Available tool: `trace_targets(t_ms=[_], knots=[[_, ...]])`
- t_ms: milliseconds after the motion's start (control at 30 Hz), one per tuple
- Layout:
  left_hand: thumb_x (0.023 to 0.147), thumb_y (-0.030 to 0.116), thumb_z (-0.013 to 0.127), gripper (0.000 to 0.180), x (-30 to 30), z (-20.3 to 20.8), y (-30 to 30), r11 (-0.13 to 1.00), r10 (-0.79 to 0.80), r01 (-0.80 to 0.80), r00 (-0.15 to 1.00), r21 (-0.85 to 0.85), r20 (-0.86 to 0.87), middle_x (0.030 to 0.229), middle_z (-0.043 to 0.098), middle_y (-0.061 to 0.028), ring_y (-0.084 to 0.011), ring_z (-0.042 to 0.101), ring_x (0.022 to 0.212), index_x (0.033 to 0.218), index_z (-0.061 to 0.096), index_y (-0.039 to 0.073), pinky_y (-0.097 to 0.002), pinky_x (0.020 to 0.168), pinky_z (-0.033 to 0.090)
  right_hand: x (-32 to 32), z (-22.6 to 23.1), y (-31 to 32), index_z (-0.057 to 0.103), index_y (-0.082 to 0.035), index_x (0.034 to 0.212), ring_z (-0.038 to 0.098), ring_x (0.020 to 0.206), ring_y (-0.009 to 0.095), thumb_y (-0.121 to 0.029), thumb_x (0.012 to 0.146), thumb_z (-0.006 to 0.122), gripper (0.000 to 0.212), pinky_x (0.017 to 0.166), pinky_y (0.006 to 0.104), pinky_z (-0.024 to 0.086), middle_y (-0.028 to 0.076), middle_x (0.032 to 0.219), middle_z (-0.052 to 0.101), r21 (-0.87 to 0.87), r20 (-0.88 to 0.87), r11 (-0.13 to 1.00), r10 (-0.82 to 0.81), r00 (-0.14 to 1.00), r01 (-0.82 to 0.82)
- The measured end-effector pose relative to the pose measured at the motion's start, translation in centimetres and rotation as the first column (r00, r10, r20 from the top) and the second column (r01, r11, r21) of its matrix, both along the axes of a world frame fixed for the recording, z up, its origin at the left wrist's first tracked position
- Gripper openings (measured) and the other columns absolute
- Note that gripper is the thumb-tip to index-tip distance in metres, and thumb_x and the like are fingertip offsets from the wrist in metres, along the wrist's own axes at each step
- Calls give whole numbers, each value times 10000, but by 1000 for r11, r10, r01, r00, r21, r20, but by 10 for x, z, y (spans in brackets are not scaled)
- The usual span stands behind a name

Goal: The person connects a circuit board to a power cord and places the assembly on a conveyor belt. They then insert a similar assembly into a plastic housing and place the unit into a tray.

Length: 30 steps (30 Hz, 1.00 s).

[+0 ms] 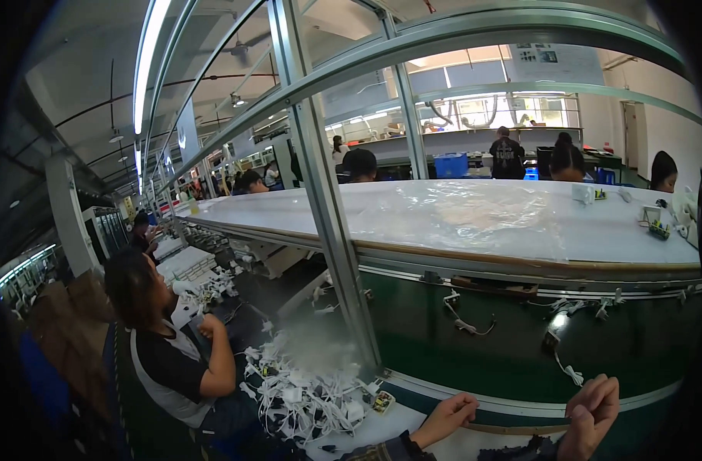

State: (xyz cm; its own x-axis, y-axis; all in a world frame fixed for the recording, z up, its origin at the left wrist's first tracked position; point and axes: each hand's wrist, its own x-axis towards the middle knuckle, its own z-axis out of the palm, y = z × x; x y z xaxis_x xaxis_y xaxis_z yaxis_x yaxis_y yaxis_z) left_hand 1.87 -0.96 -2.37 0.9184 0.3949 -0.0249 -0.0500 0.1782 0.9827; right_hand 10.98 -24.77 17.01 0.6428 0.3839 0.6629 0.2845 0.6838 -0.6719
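My left hand (448,419) is over the near edge of the bench, fingers curled together, with nothing seen in them. To its right my right hand (593,415) is raised over the rail of the green belt (428,346), its fingers folded in and no object showing. Left of my left hand, a small circuit board (383,401) lies beside a tangled heap of white cables and plugs (308,403). On the belt beyond my right hand is a small board (551,338) trailing a white cable (570,373).
An upright metal post (320,184) stands between the heap and the belt. Above the belt runs a white shelf (289,207) with clear plastic sheeting (474,215) on it. At left a person (178,353) sits close by. More boards with wires (462,323) lie along the belt.
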Motion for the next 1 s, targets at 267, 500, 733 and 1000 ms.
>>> trace_targets(t_ms=[267,500,733,1000], knots=[[1055,211,549,177,2,-2,-3,1000,-10,10,1000,1,-22,845,580,8,-65,541,746,1125,602,57,-226,699,484,-2,4,-1,404,-102,913,405,783,112,135,892,557,283,720,265,368,23,876,423,-246,-34,960,-148,988,135],[1052,216,556,183,5,-10,-1,1000,-1,1,1000,1,-25,859,583,8,-61,544,754,1141,606,63,-221,703,486,-5,7,1,424,-89,904,419,778,110,136,880,554,261,716,235,367,23,879,439,-233,-13,966,-122,992,116],[1054,214,555,189,6,-12,0,1000,-6,6,1000,15,-10,865,586,8,-61,547,758,1149,610,60,-218,702,485,-1,-2,1,476,-59,898,457,715,111,65,916,578,162,675,248,411,36,879,499,-198,1,979,-40,999,40],[1056,213,553,192,7,-13,0,999,-19,20,999,37,-28,870,583,7,-67,547,754,1157,608,59,-219,714,494,-7,-4,4,472,-75,899,442,750,103,75,905,585,188,697,228,374,22,873,465,-225,6,974,-34,999,34]])
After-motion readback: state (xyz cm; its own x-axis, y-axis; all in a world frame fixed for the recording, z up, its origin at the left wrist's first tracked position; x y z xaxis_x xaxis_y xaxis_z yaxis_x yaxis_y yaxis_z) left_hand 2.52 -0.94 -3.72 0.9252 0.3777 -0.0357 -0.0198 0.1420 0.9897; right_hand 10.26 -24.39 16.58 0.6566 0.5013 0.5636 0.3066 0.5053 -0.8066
